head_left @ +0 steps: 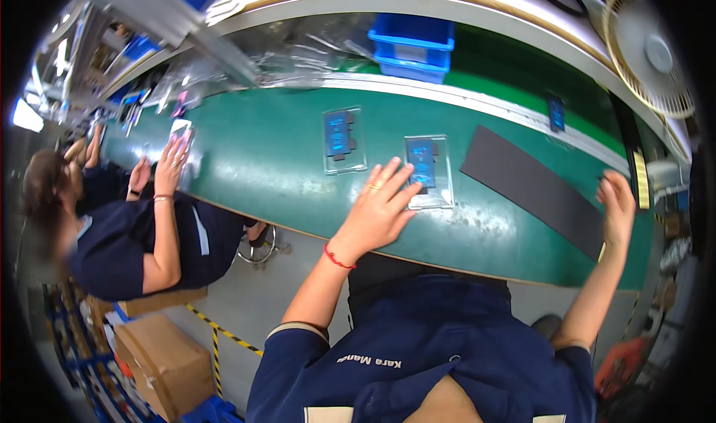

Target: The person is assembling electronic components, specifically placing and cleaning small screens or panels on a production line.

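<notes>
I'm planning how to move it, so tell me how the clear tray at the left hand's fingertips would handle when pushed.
The clear tray looks thin, so it is probably light. Lying flat, it seems unlikely to roll or tip. The smooth, glossy green tabletop may let it slide easily.

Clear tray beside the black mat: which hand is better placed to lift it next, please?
Likely the left hand: its fingers overlap the clear tray; the right hand is beyond the black mat.

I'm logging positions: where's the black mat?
In the head view, the black mat lies right of centre, between a clear tray and the right hand.
</notes>
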